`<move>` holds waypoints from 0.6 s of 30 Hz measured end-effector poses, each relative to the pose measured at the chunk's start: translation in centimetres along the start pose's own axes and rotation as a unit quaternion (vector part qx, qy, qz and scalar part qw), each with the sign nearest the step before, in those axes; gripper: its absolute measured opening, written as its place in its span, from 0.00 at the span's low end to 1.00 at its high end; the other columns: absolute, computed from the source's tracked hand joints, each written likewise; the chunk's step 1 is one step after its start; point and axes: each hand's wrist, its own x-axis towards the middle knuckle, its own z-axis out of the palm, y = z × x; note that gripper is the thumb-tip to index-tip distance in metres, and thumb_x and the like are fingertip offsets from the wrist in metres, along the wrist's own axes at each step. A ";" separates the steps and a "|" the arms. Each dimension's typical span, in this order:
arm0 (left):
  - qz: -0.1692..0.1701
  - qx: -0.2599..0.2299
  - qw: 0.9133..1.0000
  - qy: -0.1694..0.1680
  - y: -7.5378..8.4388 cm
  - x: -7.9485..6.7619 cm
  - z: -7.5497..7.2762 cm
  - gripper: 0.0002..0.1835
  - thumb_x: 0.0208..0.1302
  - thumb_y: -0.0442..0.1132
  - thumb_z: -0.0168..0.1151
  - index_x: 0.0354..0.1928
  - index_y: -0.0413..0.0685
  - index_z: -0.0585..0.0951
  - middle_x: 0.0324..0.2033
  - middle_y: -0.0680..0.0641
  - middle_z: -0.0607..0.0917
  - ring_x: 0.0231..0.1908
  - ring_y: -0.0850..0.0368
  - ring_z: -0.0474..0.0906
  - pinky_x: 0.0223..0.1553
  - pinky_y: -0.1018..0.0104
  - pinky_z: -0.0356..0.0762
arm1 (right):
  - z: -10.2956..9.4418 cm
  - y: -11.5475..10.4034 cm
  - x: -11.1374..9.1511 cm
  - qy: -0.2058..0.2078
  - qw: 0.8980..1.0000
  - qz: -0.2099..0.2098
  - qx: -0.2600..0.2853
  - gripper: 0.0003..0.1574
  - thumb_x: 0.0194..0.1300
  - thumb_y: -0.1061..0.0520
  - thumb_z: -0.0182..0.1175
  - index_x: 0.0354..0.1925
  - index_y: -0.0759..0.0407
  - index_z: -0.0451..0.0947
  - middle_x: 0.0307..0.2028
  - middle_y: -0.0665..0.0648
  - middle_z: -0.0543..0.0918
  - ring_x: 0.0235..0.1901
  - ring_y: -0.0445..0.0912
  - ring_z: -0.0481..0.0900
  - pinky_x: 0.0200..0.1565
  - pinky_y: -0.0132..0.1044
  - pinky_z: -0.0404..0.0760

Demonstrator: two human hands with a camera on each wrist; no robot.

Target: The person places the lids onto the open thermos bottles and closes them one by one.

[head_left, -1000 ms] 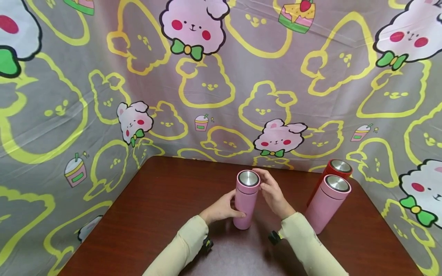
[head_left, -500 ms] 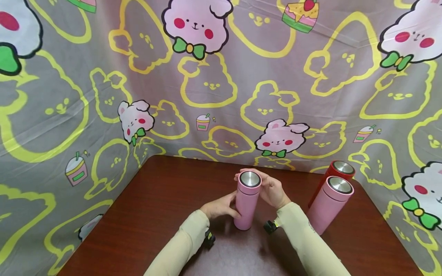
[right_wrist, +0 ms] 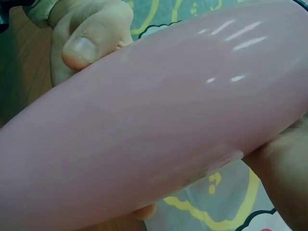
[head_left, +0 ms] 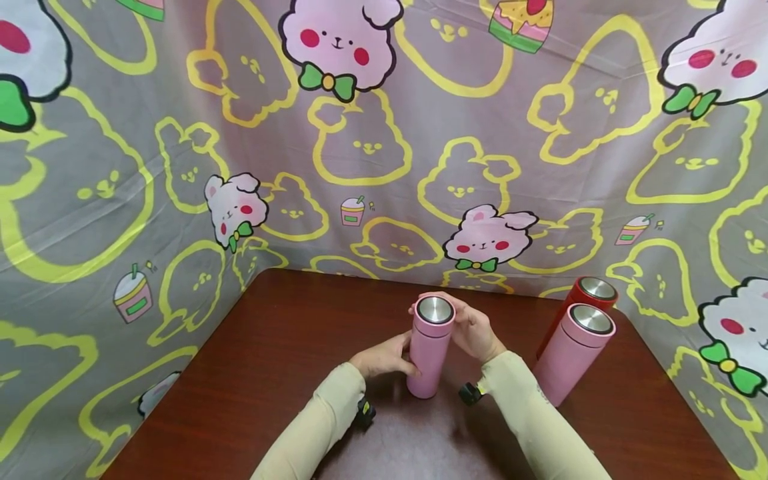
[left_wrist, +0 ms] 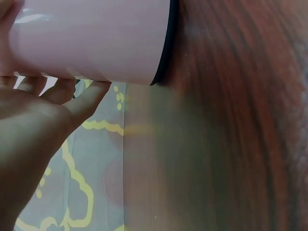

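Observation:
A pink thermos [head_left: 427,363] with a silver disc on its lid stands upright at the middle of the table. My left hand [head_left: 384,358] grips its body from the left, the thumb lying across the front. Around the upper part near the lid curls my right hand [head_left: 477,333], its fingers passing behind and their tips showing on the far left side. In the left wrist view, the thermos's dark-edged base [left_wrist: 165,45] is close to the tabletop; whether they touch, I cannot tell. The right wrist view is mostly filled by the pink body [right_wrist: 154,115], with the left thumb [right_wrist: 86,50] resting on it.
To the right, beyond my right forearm, stand a second pink thermos [head_left: 573,357] and a red thermos [head_left: 585,293] partly hidden behind it. The dark wooden table [head_left: 288,327] meets a patterned cloth [head_left: 360,200] at its back and sides.
The right hand has reached further round behind the top of the thermos, so its fingertips now show on the left. The left hand keeps its grip. The last half second shows hardly any movement.

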 end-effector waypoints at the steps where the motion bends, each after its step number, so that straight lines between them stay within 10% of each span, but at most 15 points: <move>1: 0.000 0.002 1.000 0.001 0.0 0.0 0.0 0.45 0.46 0.23 0.63 0.68 0.39 0.55 0.59 0.43 0.71 0.55 0.58 0.71 0.54 0.63 0.71 | 0.1 0.0 0.0 0.001 1.000 0.001 -0.001 0.33 0.60 0.59 0.35 0.62 0.69 0.63 0.56 0.66 0.74 0.58 0.56 0.69 0.60 0.49 0.64; 18: 0.013 0.021 0.999 0.026 0.2 -0.4 0.4 0.42 0.45 0.23 0.63 0.65 0.41 0.61 0.56 0.44 0.73 0.53 0.57 0.72 0.52 0.63 0.72 | -0.3 0.2 -1.0 0.037 0.997 -0.016 -0.070 0.39 0.52 0.70 0.35 0.64 0.64 0.64 0.57 0.55 0.74 0.56 0.46 0.70 0.58 0.40 0.67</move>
